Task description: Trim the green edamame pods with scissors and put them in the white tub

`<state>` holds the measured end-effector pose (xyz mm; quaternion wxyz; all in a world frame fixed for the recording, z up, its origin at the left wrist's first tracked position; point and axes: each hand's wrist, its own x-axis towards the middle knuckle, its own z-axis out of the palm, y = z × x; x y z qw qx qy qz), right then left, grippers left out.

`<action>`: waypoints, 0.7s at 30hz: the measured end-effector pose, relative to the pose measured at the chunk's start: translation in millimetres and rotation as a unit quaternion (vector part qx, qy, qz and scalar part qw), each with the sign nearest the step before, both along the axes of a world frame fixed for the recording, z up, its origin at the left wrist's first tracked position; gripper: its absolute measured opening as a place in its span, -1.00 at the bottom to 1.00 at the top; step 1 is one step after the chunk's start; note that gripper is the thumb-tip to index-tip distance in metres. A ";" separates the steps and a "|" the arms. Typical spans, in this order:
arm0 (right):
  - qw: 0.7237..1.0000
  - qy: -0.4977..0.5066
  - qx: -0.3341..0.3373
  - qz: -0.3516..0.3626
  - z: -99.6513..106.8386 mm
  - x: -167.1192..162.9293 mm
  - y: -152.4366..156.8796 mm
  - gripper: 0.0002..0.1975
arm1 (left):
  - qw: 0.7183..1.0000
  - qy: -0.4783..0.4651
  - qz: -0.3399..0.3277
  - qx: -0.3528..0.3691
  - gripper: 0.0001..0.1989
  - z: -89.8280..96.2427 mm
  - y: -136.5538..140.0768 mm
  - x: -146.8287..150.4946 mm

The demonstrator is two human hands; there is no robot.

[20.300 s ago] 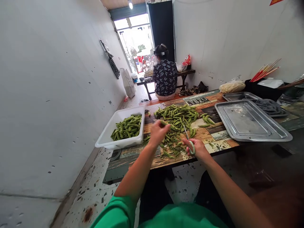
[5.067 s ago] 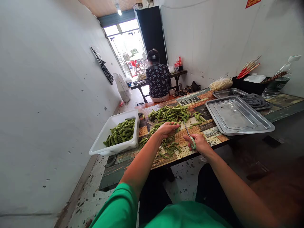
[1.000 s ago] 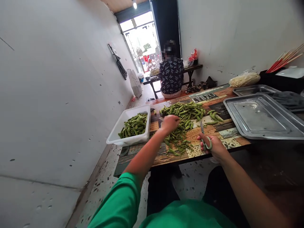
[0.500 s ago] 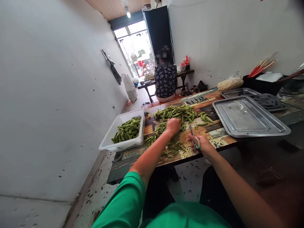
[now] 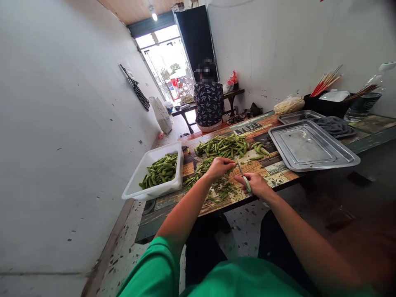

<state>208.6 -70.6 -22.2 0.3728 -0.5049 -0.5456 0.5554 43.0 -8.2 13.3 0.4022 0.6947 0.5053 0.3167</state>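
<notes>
In my right hand (image 5: 255,184) is a pair of scissors (image 5: 246,184) with pale green handles, its blades pointing up and left. My left hand (image 5: 219,168) is closed in a pinch right beside the blade tips, on what looks like an edamame pod, mostly hidden by the fingers. Beyond my left hand lies a heap of edamame pods (image 5: 221,145). Cut trimmings (image 5: 224,190) and loose bits are scattered under and in front of it. To the left, a white plastic tub (image 5: 151,194) holds more pods.
A metal tray (image 5: 312,146) sits on the right of the patterned table (image 5: 161,201), with a second tray and a dark cloth (image 5: 332,125) behind it. Farther back are bagged sticks (image 5: 289,105), a black box of skewers and a water bottle (image 5: 365,103). Another person (image 5: 209,103) sits beyond the table.
My left hand has come back from the edge of the pod heap to the scissors' tips. The scissors have tilted farther left, and the whole view has shifted slightly.
</notes>
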 end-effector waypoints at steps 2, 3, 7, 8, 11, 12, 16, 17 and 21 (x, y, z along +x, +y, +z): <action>1.000 -0.012 0.017 0.003 1.6 1.3 -1.2 -0.64 | 1.000 -0.009 -0.006 -0.025 -0.64 1.4 -0.7 -0.2; 0.999 -0.019 0.027 0.006 2.1 1.9 -2.0 -0.64 | 0.999 -0.011 -0.008 -0.036 -0.65 1.4 -0.8 -0.3; 0.997 -0.042 0.067 -0.005 1.5 2.7 -4.5 -0.60 | 0.994 -0.048 0.003 -0.094 -0.68 -1.8 0.3 0.1; 0.997 -0.040 0.068 -0.012 1.1 2.4 -4.7 -0.59 | 0.991 -0.075 0.014 -0.110 -0.69 -2.3 0.8 0.7; 0.999 0.001 0.022 -0.030 1.5 0.8 -5.6 -0.61 | 0.964 -0.206 0.054 -0.157 -0.72 -0.6 1.4 3.6; 0.999 0.027 -0.004 -0.033 2.2 0.3 -6.5 -0.61 | 0.951 -0.251 0.069 -0.167 -0.73 0.9 1.2 4.6; 0.990 0.115 -0.070 -0.030 6.4 -0.4 -12.8 -0.57 | 0.920 -0.338 0.131 -0.151 -0.73 6.7 -2.1 8.0; 0.989 0.123 -0.074 -0.029 7.1 -0.4 -14.1 -0.56 | 0.918 -0.341 0.141 -0.143 -0.74 7.4 -3.2 8.8; 0.989 0.125 -0.074 -0.028 8.2 -1.0 -14.3 -0.56 | 0.916 -0.344 0.152 -0.140 -0.74 6.8 -7.5 11.3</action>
